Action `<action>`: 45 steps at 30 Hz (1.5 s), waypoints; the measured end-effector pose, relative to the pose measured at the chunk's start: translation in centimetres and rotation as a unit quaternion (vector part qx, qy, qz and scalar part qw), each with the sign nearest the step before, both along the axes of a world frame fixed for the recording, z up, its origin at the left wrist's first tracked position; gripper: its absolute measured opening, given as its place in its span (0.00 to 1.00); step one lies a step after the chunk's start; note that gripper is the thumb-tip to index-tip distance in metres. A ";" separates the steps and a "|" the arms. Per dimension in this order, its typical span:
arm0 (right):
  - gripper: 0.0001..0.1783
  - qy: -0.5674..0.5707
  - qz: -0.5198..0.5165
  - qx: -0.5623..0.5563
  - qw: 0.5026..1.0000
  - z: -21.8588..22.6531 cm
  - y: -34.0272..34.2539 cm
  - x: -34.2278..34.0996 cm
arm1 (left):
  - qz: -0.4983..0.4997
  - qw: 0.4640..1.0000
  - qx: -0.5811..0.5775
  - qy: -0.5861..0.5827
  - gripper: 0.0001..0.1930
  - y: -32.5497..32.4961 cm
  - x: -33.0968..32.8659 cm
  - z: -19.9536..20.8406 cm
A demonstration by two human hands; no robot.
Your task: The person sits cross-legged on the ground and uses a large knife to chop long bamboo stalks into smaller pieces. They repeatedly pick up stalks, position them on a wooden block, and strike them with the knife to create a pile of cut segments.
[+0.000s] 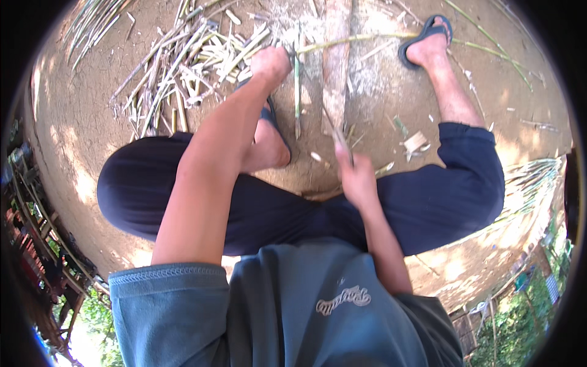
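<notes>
My left hand (271,64) is closed in a fist at the near end of a long green stalk (348,40). The stalk runs rightward across a wooden plank (335,73) and passes by my right foot (428,46). In my right hand (358,178) is the handle of a knife (332,122), low and in front of my lap. Its thin dark blade slants up and left over the plank's near end, apart from my left fist as far as I can see. My left fingertips are hidden behind the fist.
A heap of cut pale stalk pieces (211,58) lies on the dirt floor at left. Pale shavings (379,79) surround the plank. A short stick (297,98) lies between plank and left foot (269,137). More thin stalks (532,183) lie at right.
</notes>
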State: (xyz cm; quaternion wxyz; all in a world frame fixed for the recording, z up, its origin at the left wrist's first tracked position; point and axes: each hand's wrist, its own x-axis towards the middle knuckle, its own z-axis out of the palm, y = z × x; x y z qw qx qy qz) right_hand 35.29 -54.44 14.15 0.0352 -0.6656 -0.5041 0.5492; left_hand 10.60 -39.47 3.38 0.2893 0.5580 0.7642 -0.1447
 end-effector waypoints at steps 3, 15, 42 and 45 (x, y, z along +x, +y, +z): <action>0.35 -0.031 0.011 0.025 0.999 -4.1 8.5 -6.0 | 0.004 0.999 0.048 0.019 0.14 0.3 0.9 0.1; 0.35 -0.012 0.029 0.026 0.999 -4.4 6.1 -4.6 | 0.010 1.000 0.027 0.004 0.15 -0.2 1.3 0.6; 0.32 -0.015 0.005 0.009 1.000 -5.2 8.6 -7.0 | 0.011 0.999 0.036 0.012 0.15 1.6 0.5 0.2; 0.32 -0.052 0.025 0.082 0.995 -5.3 5.6 -5.7 | 0.015 1.000 0.023 0.009 0.14 -0.4 0.4 -1.0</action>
